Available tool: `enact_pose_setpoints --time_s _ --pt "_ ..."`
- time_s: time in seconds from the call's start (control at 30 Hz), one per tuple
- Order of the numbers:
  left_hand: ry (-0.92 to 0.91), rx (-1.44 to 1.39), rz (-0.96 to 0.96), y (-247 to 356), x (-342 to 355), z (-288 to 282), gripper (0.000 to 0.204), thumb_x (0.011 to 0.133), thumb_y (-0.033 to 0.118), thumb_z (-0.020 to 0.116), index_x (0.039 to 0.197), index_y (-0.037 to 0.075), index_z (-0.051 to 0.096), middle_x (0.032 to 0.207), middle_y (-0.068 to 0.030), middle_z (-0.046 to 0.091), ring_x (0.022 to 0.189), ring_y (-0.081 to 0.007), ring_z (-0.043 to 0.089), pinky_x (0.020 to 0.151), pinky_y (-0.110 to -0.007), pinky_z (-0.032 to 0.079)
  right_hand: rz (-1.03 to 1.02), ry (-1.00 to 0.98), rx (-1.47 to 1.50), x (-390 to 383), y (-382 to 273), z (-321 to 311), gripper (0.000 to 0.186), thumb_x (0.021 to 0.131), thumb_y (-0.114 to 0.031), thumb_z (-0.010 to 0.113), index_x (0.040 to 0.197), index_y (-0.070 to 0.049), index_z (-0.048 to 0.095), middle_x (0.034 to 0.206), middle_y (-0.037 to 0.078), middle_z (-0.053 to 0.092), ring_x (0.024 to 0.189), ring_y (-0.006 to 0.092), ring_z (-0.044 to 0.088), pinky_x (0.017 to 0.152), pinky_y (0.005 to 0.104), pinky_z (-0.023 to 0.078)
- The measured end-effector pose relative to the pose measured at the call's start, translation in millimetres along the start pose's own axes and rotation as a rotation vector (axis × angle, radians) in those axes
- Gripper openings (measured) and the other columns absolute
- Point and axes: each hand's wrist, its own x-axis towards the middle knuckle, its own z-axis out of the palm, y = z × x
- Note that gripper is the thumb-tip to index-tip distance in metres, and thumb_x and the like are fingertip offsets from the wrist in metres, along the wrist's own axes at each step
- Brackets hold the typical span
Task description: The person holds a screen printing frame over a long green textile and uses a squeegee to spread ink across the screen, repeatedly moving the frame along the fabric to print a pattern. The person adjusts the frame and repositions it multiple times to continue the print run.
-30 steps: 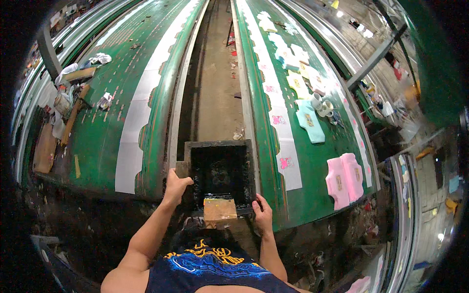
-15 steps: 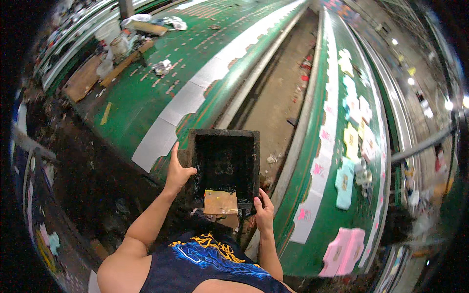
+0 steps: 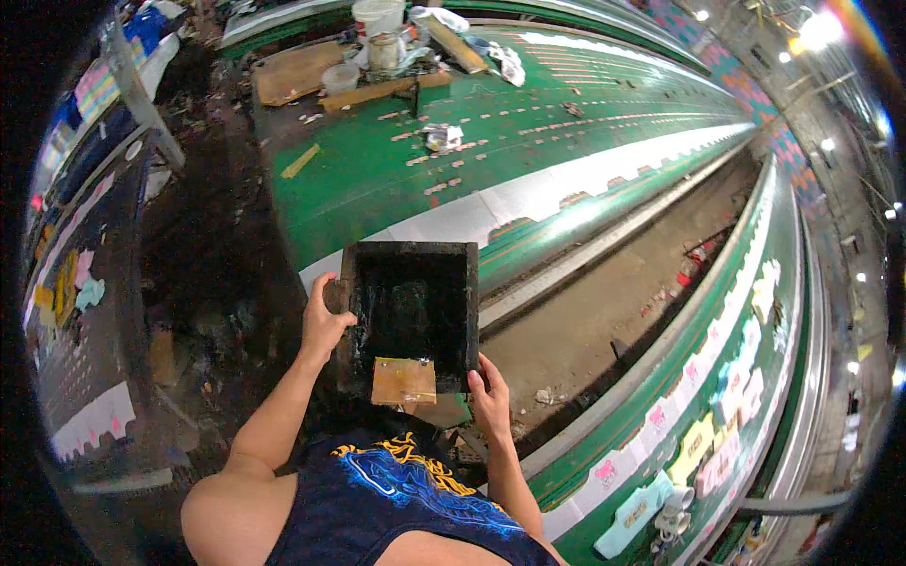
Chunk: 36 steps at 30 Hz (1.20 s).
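Note:
My left hand (image 3: 327,324) grips the left edge of a dark, ink-stained screen frame (image 3: 472,283), fingers bent at its side, thumb at the rim. My right hand (image 3: 488,389) is closed on the same frame's lower right edge. A tan wooden board (image 3: 404,381), perhaps a squeegee, lies across the frame's lower part inside it. A faint design shows on the dark mesh. The frame is held in front of my body, over the near end of a long green table (image 3: 340,189) with a strip of white pieces (image 3: 528,198) along its edge.
Buckets (image 3: 377,17), planks (image 3: 302,71) and rags are on the table's far side. A floor channel (image 3: 585,292) runs between tables. The right table (image 3: 613,500) holds pastel garment pieces (image 3: 694,448). At left are dark floor (image 3: 189,236) and a metal rack (image 3: 151,123).
My view has turned left, so the green tables now run diagonally to the upper right. The frame, held in both hands, has moved left with me, off the channel's near end.

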Motion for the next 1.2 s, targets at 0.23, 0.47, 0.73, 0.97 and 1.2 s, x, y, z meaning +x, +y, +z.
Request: enact_pose_setpoints --time_s 0.23,0.47,0.73,0.97,1.2 --pt "0.176 -0.093 -0.133 -2.0 -20.7 -49.5 0.075 0.062 -0.009 0.067 0.131 0.015 0.050 0.113 -0.0074 0.057 0.095 -0.0217 0.059 0.080 -0.035 0.049 -0.021 -0.258 -0.089 32.2 -9.4 31.7 0.043 0.097 -0.019 0.060 0.135 0.001 0.054 0.117 0.016 0.064 0.106 0.0242 0.060 0.094 0.0349 0.047" --pt "0.435 -0.078 -0.225 -33.9 -78.4 -99.5 0.074 0.062 -0.011 0.064 0.130 0.014 0.050 0.113 -0.0075 0.056 0.091 -0.0211 0.058 0.075 -0.033 0.048 -0.070 -0.538 -0.115 44.6 -11.6 68.1 0.047 0.096 -0.023 0.061 0.134 0.003 0.055 0.116 0.020 0.065 0.103 0.0285 0.064 0.091 0.0365 0.049" --pt "0.738 -0.117 -0.341 -41.9 -156.8 -110.3 0.075 0.063 -0.013 0.062 0.132 0.015 0.049 0.119 -0.0099 0.053 0.094 -0.0226 0.056 0.074 -0.034 0.047 -0.131 -0.865 -0.175 56.1 -16.6 87.1 0.049 0.096 -0.028 0.061 0.135 0.001 0.055 0.121 0.024 0.065 0.114 0.0336 0.062 0.096 0.0388 0.048" --pt "0.797 -0.255 -0.388 -19.8 -186.9 -77.0 0.075 0.063 -0.015 0.061 0.131 0.014 0.050 0.112 -0.0070 0.056 0.095 -0.0213 0.056 0.077 -0.034 0.047 -0.133 -0.982 -0.264 71.8 -35.9 60.4 0.046 0.096 -0.028 0.061 0.133 -0.001 0.057 0.129 0.021 0.061 0.118 0.0349 0.060 0.099 0.0392 0.047" --pt "0.696 -0.147 -0.324 -15.3 -129.7 -53.8 0.074 0.064 -0.010 0.063 0.132 0.014 0.049 0.109 -0.0066 0.058 0.093 -0.0219 0.057 0.081 -0.033 0.047 -0.183 -0.918 -0.236 114.6 -8.4 43.3 0.046 0.097 -0.021 0.062 0.135 0.004 0.053 0.131 0.018 0.059 0.116 0.0246 0.060 0.097 0.0346 0.048"
